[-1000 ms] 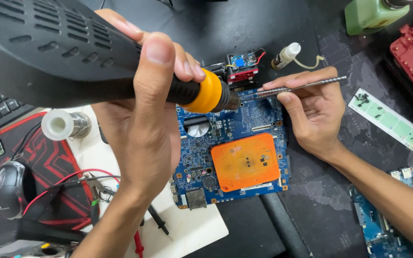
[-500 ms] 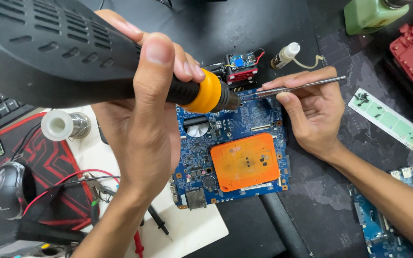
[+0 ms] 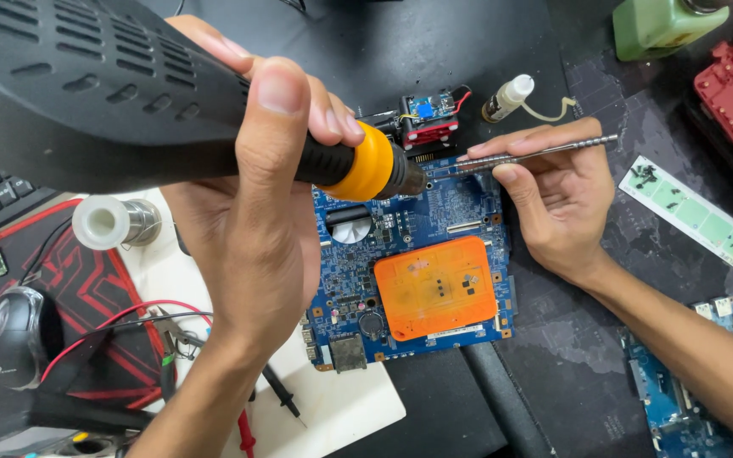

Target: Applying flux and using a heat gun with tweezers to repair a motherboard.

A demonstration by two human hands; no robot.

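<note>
My left hand [image 3: 248, 212] gripped the heat gun [image 3: 129, 93] over the board [image 3: 417, 246] while my right fingers [image 3: 511, 182] pinched tweezers [image 3: 536, 153], mid-rework; lifting the part likely needed steadiness.

Black vented hot-air tool with orange collar [image 3: 214, 119]: held roughly level, nozzle tip just over the board's upper edge. Slim silver metal tweezers [image 3: 536, 154]: nearly horizontal, tips meeting the nozzle area. Blue rectangular circuit board with orange square patch [image 3: 409, 263]: flat on the table, patch at its lower right.
</note>
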